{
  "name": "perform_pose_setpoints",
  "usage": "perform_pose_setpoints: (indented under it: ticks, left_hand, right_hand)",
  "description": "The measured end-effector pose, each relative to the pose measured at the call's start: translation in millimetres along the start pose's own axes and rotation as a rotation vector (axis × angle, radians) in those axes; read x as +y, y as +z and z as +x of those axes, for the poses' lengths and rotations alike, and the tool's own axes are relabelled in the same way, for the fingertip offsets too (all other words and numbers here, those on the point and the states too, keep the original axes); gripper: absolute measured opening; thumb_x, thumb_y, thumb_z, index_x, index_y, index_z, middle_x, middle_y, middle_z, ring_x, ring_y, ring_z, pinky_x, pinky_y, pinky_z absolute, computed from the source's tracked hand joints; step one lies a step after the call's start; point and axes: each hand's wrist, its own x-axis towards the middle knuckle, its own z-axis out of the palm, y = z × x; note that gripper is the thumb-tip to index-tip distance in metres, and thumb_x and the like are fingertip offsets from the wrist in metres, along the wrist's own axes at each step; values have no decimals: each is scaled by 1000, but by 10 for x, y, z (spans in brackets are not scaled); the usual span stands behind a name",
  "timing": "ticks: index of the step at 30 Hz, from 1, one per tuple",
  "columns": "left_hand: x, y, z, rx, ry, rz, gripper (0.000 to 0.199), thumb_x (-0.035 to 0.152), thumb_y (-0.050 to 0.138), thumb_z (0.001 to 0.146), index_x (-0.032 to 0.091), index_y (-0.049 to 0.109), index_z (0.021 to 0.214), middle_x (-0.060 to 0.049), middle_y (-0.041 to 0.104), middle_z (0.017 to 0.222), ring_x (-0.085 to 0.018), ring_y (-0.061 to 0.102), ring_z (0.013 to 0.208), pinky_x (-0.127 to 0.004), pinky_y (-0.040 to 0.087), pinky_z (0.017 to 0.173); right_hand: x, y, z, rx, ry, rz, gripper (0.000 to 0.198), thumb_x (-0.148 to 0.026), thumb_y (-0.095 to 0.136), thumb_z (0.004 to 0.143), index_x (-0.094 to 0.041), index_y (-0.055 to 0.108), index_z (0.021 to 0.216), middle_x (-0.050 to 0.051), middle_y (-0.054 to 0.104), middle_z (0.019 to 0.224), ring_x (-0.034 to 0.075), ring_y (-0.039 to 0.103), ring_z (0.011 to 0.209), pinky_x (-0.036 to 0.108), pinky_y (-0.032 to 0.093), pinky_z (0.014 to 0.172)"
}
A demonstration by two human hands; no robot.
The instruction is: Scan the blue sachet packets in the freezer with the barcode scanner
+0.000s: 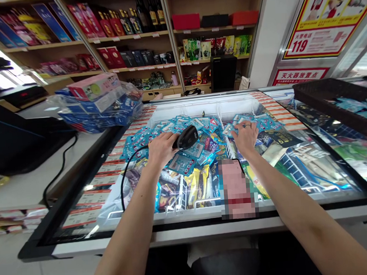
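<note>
My left hand (162,149) is closed around a black handheld barcode scanner (186,138), whose head points right over the glass top. A black cable runs from it, curving down at the left. Many small blue printed packets (182,163) lie spread on the glass below and beyond it. At the right, my right hand (246,137), with a ring on one finger, has its fingers curled at the edge of a blue packet (228,129) among another group of packets (264,122). A phone (235,188), its screen blurred out, lies on the glass near the front edge, between my forearms.
Under the glass of the chest freezer (165,238) are wire baskets of wrapped goods. Plastic-wrapped boxes (99,103) stand at the left beside a dark monitor (9,124). A brown basket (335,101) with blue packets sits at the right. Stocked shelves (132,36) line the back.
</note>
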Motion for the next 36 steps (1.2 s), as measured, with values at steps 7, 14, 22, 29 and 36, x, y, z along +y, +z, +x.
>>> perform_pose_setpoints:
  ticks: [7,14,22,29,36]
  left_hand:
    - [-69,44,-82,40,-71,-16,37,30,63,77,22,60,113,-10,66,102,-29,56,102,-40,42,82]
    - [-58,87,-73,56,-79,-9,39,30,63,77,24,59,115,-9,66,104,-29,56,102,-41,39,84]
    - [-73,88,-84,60,-65,-10,39,29,64,76,24,59,115,-9,66,103,-28,57,101,-41,39,86]
    - [-65,76,-78,50,-67,-24,38,30,63,76,23,60,114,-10,66,103,-29,58,101,-41,39,84]
    - [-66,82,-85,52,-51,-2,37,32,62,78,23,60,114,-9,66,102,-29,58,100,-40,39,81]
  right_hand:
    - [-52,-25,-35,3,-53,2,26,-30,44,91,-21,68,95,11,56,115,29,40,110,48,31,92]
    - [-278,-61,-64,-81,-205,43,27,-36,48,91,-21,68,100,10,59,114,30,43,111,46,32,92]
    - [-494,100,-57,-315,-430,272,30,-40,48,93,-23,71,100,6,68,102,25,53,101,41,38,94]
    - [-536,153,-51,-431,-470,365,28,-43,55,89,-23,72,97,4,70,102,22,58,101,37,40,94]
    - [-774,170,-38,-547,-514,385,41,-59,60,80,-25,71,99,5,68,104,23,57,103,38,40,93]
